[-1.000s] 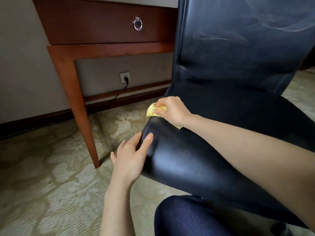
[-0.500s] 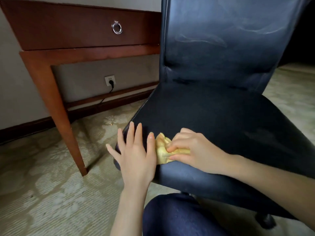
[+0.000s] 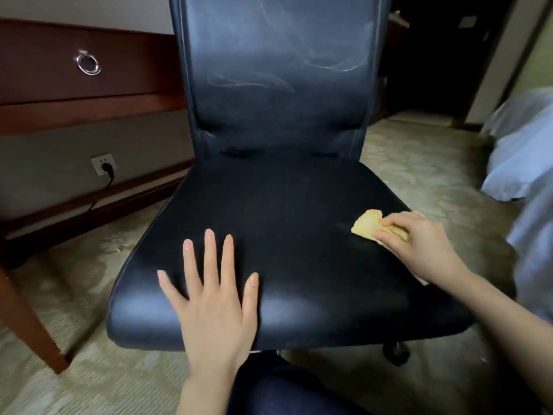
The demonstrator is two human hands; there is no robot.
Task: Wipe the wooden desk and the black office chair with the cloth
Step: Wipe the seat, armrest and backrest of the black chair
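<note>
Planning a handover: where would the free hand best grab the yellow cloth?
Probably the bunched lobe of the yellow cloth poking out left of the right hand, pinched from the left. The rest sits under that hand's curled fingers, pressed on the chair seat.

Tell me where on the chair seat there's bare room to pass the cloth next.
The widest bare patch on the seat lies between the left hand, flat at the front edge, and the backrest. A bare strip runs between the two hands. The right edge is crowded: the right hand grips the cloth there.
</note>
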